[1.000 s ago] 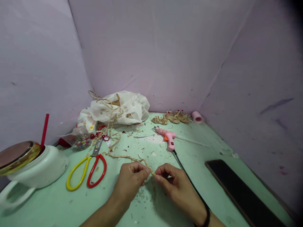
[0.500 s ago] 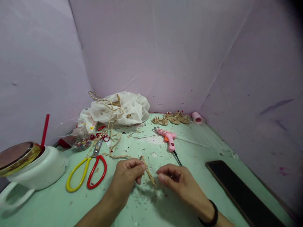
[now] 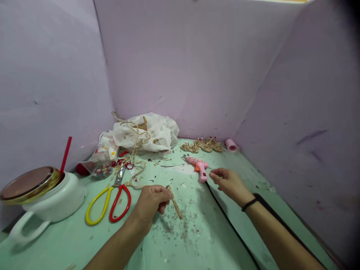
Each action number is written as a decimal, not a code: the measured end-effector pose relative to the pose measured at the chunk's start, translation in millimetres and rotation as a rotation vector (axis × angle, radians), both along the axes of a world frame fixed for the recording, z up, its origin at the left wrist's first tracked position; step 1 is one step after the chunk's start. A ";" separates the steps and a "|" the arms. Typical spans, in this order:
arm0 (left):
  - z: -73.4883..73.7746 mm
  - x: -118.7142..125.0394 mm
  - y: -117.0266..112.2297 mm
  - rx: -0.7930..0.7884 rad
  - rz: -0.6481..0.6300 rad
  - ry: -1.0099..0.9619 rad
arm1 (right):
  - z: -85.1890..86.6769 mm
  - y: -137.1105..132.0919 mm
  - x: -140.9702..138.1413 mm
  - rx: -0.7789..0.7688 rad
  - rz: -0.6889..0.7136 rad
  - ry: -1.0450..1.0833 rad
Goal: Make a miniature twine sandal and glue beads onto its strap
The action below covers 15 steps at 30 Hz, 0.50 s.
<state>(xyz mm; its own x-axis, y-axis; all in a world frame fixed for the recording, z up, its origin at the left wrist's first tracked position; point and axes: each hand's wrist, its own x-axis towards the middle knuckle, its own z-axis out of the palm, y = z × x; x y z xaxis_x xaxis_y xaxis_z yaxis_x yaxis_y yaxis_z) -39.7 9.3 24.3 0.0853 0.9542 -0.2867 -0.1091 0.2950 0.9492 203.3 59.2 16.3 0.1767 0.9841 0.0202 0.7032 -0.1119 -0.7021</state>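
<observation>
Between thumb and fingers, my left hand (image 3: pixel 154 202) pinches a tan braided cord (image 3: pixel 176 205), whose short folded end points down toward the table. The rest of the cord trails back past the scissors to the white bag. My right hand (image 3: pixel 230 183) is empty, its fingers loosely curved and apart, just right of a pink glue gun (image 3: pixel 200 167). I see no contact with the gun's handle. The glue gun lies on its side, nozzle to the left, with a black cable (image 3: pixel 229 229) running toward me.
Scissors (image 3: pixel 118 183) with yellow and red handles lie left of my left hand. Further left stands a white enamel mug (image 3: pixel 60 197) with a tilted lid. A white plastic bag (image 3: pixel 161 131), small woven pieces (image 3: pixel 206 145) and a pink roll (image 3: pixel 231 146) sit along the back wall.
My right hand has moved away from the cord, forward and right, to beside the glue gun. My left hand still pinches the cord. The camera view has shifted slightly.
</observation>
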 end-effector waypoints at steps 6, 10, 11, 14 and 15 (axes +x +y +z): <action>-7.5 -0.9 -1.4 0.044 0.093 -0.063 | 24.8 20.9 0.3 0.010 0.004 -0.226; -18.3 -4.3 1.7 0.076 0.157 -0.111 | 28.3 41.6 2.7 -0.001 0.037 -0.318; -21.5 -5.4 3.2 0.076 0.172 -0.115 | 28.7 47.0 3.8 -0.009 0.058 -0.333; -31.6 -7.6 8.7 0.051 0.160 -0.093 | 31.5 67.0 11.4 -0.022 0.110 -0.380; -34.9 -7.7 10.4 0.034 0.145 -0.082 | 33.0 76.0 15.4 -0.019 0.117 -0.399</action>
